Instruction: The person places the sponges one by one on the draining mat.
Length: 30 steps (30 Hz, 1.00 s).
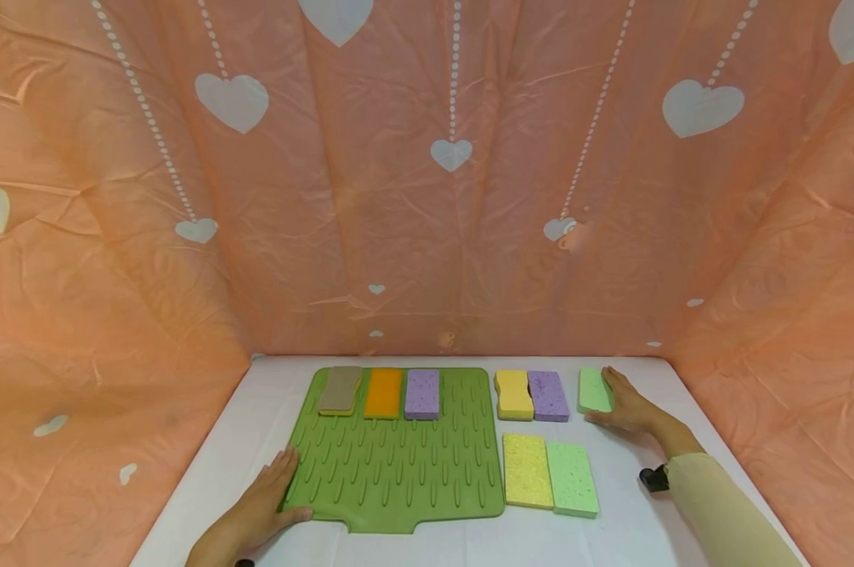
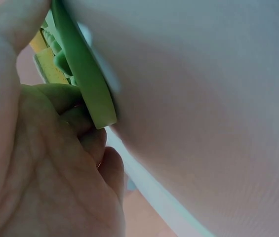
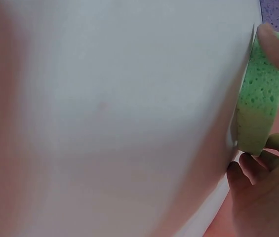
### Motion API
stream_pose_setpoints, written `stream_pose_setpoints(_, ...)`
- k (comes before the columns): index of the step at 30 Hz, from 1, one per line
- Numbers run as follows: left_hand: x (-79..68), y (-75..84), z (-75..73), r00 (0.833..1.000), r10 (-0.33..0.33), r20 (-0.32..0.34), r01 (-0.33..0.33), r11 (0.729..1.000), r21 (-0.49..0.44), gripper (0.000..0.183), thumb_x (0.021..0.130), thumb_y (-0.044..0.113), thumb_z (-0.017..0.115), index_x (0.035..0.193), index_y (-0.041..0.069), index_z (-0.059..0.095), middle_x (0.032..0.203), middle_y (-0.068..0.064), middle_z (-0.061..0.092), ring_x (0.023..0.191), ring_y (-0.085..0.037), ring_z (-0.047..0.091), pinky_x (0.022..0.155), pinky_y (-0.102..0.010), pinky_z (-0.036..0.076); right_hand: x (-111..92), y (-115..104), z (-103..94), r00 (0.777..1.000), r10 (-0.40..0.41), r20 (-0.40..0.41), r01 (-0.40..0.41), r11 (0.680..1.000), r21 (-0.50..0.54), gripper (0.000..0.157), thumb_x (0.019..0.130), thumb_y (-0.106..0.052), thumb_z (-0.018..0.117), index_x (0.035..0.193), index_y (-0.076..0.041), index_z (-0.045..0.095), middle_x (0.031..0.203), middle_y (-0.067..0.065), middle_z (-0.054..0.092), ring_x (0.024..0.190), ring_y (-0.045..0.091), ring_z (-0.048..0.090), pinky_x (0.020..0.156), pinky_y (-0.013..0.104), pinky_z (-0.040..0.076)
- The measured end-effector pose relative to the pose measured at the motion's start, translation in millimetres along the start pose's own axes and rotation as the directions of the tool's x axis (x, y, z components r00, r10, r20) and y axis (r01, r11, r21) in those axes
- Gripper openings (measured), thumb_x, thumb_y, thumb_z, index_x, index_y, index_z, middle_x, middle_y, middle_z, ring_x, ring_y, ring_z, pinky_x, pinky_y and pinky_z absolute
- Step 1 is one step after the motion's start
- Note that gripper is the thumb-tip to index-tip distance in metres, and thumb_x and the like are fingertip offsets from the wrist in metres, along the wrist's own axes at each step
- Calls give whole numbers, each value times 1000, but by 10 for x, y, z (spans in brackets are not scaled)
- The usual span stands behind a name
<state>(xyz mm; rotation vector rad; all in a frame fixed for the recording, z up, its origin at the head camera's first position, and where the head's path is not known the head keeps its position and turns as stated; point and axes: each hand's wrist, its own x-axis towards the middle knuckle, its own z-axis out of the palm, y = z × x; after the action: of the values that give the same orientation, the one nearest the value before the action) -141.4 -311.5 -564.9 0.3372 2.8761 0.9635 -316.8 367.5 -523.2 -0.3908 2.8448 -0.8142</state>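
My right hand (image 1: 621, 405) holds a light green sponge (image 1: 593, 390) at the back right of the white table, thumb at its near end and fingers at its far right corner. In the right wrist view this green sponge (image 3: 260, 94) lies between thumb and fingers, low at the table surface. My left hand (image 1: 267, 492) rests against the left edge of a ridged green mat (image 1: 398, 472), fingers along the side and thumb by the front edge. Along the mat's back stand a grey-topped yellow sponge (image 1: 339, 390), an orange sponge (image 1: 382, 392) and a purple sponge (image 1: 422, 394).
Right of the mat, a yellow notched sponge (image 1: 514, 394) lies beside another purple sponge (image 1: 548, 395). Nearer the front are a speckled yellow sponge (image 1: 527, 470) and a second light green sponge (image 1: 571, 479), side by side. An orange curtain (image 1: 441, 260) with hearts surrounds the table.
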Motion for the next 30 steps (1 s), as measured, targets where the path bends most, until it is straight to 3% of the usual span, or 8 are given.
stream_pose_setpoints(3,-23,25,0,1000,3,3,-3,1000,-25,118,89,58,80,163,-15,24,170,-38,17,164,-28,-2,120,-10,-15,-1,10,8,1000,-9,-15,9,1000,2,122,88,-37,90,158,25,12,165,47,11,152,66,12,122,78,16)
stream_pose_setpoints(5,-38,47,-10,1000,24,0,-24,999,-33,116,90,55,80,162,-16,24,168,-41,18,164,-40,2,127,-24,-14,3,16,15,1000,-9,-27,9,1000,9,121,87,-36,90,157,26,14,163,48,14,151,67,14,122,78,17)
stream_pose_setpoints(7,-42,62,-11,1000,19,-3,-19,999,-27,116,90,56,80,162,-16,24,169,-40,18,164,-37,1,126,-21,-13,4,16,19,999,-2,-41,3,1000,13,121,87,-37,91,157,26,15,162,49,15,150,67,16,122,78,18)
stream_pose_setpoints(12,-20,83,-18,1000,-8,0,8,1000,-17,117,88,57,81,162,-15,27,170,-38,19,160,-3,-10,125,-15,-12,9,18,21,997,32,-70,-30,999,30,123,87,-41,90,158,25,14,162,49,15,149,66,18,121,78,20)
stream_pose_setpoints(15,-18,179,-80,998,-43,41,45,998,-36,115,89,49,84,163,-15,23,171,-37,16,166,-27,-4,131,-29,-9,14,23,15,995,47,-85,-44,998,34,125,88,-44,90,158,24,13,162,49,13,149,66,18,121,79,20)
stream_pose_setpoints(18,-11,216,-113,992,-92,81,96,995,-37,118,88,48,85,165,-12,19,174,-33,12,161,-53,5,125,-17,-14,13,15,1,994,53,-98,-50,998,33,126,88,-46,89,158,25,11,162,49,12,150,66,16,121,78,20)
stream_pose_setpoints(22,5,80,-49,997,-53,48,54,998,-26,122,87,59,81,165,-13,21,173,-34,14,160,-55,8,106,1,-18,6,0,-12,993,44,-113,-40,998,40,127,88,-44,89,157,26,11,162,50,12,150,66,16,121,79,20)
stream_pose_setpoints(30,19,-30,-4,1000,13,-1,-13,999,33,118,88,55,83,161,-17,26,170,-38,21,155,-61,17,101,6,-15,17,-73,-11,990,10,-138,-8,1000,16,122,88,-42,90,155,28,16,160,50,19,148,66,21,120,78,23)
